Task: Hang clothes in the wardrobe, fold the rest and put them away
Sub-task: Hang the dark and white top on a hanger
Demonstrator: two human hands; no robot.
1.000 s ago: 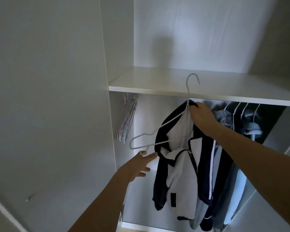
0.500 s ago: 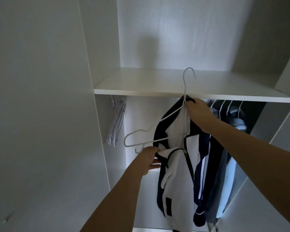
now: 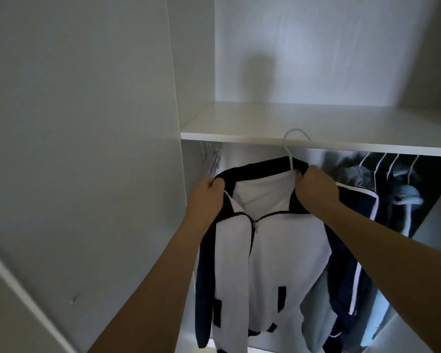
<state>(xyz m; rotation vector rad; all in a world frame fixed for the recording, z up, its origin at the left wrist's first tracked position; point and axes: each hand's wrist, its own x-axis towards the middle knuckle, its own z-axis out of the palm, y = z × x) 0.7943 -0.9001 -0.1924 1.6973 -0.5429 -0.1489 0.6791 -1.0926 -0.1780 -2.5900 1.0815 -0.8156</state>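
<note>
A white zip jacket with navy collar and sleeves [image 3: 273,250] hangs spread on a white wire hanger [image 3: 290,151], whose hook reaches up in front of the shelf edge. My left hand [image 3: 209,197] grips the jacket's left shoulder by the collar. My right hand [image 3: 313,187] grips the collar's right side at the base of the hanger's hook. The hanger's arms are hidden inside the jacket.
A white wardrobe shelf [image 3: 316,123] runs above the hanging space. Several empty white hangers [image 3: 210,161] hang at the far left. Dark and blue garments [image 3: 382,200] hang on white hangers at the right. A white side panel [image 3: 87,149] stands to the left.
My left hand took the loose left side of the jacket and pulled it up over the bare hanger arm. The jacket now hangs spread and facing me; the hanger sits lower.
</note>
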